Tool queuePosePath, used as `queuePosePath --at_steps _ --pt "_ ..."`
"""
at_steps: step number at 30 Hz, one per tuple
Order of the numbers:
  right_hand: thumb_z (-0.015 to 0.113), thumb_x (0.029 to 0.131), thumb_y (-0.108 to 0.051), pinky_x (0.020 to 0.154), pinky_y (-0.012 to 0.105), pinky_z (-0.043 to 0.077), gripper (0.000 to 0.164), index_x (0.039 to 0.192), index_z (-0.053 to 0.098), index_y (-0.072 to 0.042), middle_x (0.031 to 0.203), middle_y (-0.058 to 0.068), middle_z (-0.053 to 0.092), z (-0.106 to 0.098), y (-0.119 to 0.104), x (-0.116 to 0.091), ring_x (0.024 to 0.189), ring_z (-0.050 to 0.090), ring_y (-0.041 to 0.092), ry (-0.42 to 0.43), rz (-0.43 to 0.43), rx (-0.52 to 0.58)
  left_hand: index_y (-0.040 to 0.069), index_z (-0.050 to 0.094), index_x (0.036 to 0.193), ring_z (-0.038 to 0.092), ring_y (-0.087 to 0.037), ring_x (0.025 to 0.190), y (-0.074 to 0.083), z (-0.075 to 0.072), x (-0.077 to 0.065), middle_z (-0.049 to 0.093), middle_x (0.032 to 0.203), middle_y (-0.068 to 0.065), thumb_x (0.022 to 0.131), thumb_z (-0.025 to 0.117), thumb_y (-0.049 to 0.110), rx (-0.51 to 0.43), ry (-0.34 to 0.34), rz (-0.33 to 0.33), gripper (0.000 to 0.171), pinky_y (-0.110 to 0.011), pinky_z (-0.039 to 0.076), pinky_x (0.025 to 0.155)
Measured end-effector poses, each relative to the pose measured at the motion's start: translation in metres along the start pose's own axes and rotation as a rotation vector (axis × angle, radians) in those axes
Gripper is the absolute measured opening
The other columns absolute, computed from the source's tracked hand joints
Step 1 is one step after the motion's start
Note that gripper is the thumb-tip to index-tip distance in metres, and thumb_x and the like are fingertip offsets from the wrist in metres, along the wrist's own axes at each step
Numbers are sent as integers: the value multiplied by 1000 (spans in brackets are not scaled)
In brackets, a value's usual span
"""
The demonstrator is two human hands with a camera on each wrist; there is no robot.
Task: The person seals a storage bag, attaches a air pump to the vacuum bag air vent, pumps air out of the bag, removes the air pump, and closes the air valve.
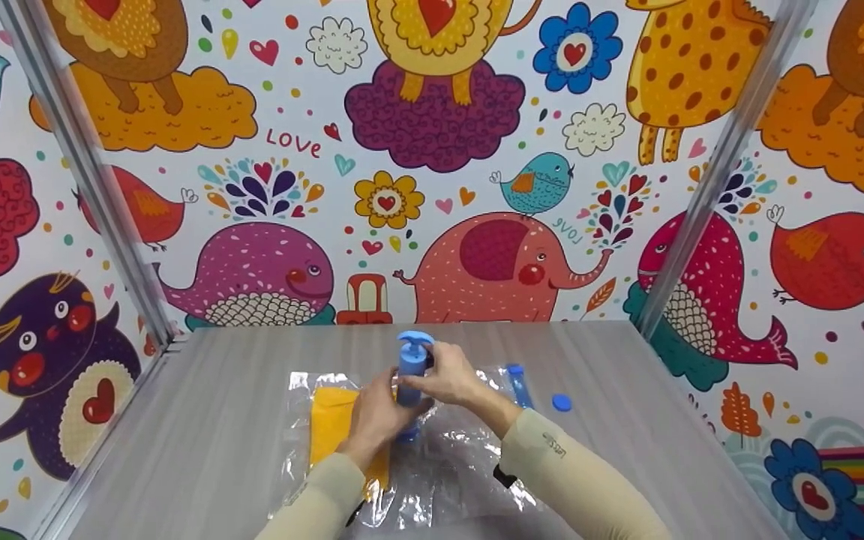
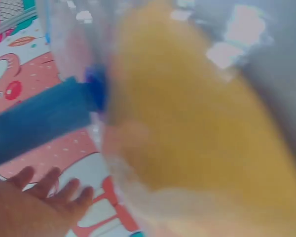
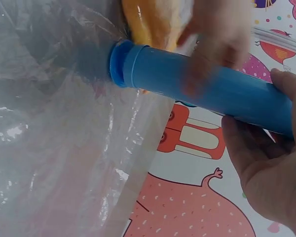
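Note:
A blue hand pump (image 1: 411,367) stands upright over a clear plastic bag (image 1: 462,457). Its lower end meets the bag at a blue round fitting (image 3: 119,64). My right hand (image 1: 451,373) grips the pump's upper barrel, thumb on one side and fingers on the other. Lower down, my left hand (image 1: 378,412) is around the barrel. In the left wrist view its fingers (image 2: 54,192) are loosely straight and spread, apart from the pump; the right wrist view shows this hand blurred. Inside the bag lies a folded yellow-orange item (image 1: 331,427), perhaps cloth.
Right of the pump, a blue strip (image 1: 520,386) lies at the bag's edge. A small blue cap (image 1: 562,403) is on the grey table (image 1: 214,420) beyond it. Cartoon-printed walls (image 1: 252,180) with metal corner posts (image 1: 87,172) enclose the table's back and sides.

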State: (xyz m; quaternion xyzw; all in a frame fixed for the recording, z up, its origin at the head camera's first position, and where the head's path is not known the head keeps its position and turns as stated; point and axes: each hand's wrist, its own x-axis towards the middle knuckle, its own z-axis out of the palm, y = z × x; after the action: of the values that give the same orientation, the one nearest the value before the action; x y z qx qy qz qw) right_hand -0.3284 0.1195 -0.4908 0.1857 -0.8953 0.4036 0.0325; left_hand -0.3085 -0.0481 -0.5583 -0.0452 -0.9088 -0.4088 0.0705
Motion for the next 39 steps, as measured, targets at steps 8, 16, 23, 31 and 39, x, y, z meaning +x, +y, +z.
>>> queuePosePath --at_steps 8,16,23,31,39 --pt "91 92 -42 105 54 66 60 137 74 -6 128 16 82 -15 -1 4 119 79 34 -67 -52 44 9 77 110 79 -36 82 15 2 8 85 95 -14 86 89 35 13 174 115 37 -54 67 80" --pt "88 95 -42 74 28 59 37 115 76 -14 95 2 76 -46 -27 16 84 66 12 -61 -85 -31 8 77 111 82 -32 84 11 6 8 86 99 -15 88 90 39 33 150 112 41 -53 70 84" --pt "79 103 -47 75 28 60 33 113 77 -16 91 -2 68 -58 -52 26 85 64 15 -234 -24 -133 8 77 115 83 -33 89 10 7 8 86 104 -14 89 90 39 27 107 91 43 -53 71 89" --pt "80 101 -49 65 26 52 38 81 64 -21 69 -8 47 -58 -64 34 68 54 11 -298 51 -118 11 79 117 83 -32 91 13 3 12 87 104 -11 91 90 39 30 100 71 40 -53 70 93" --pt "81 101 -44 60 25 37 40 73 63 -22 65 -8 47 -83 -96 40 65 45 10 -206 65 -106 9 78 100 81 -25 80 10 3 10 86 92 -8 87 92 38 -1 116 118 35 -48 70 80"
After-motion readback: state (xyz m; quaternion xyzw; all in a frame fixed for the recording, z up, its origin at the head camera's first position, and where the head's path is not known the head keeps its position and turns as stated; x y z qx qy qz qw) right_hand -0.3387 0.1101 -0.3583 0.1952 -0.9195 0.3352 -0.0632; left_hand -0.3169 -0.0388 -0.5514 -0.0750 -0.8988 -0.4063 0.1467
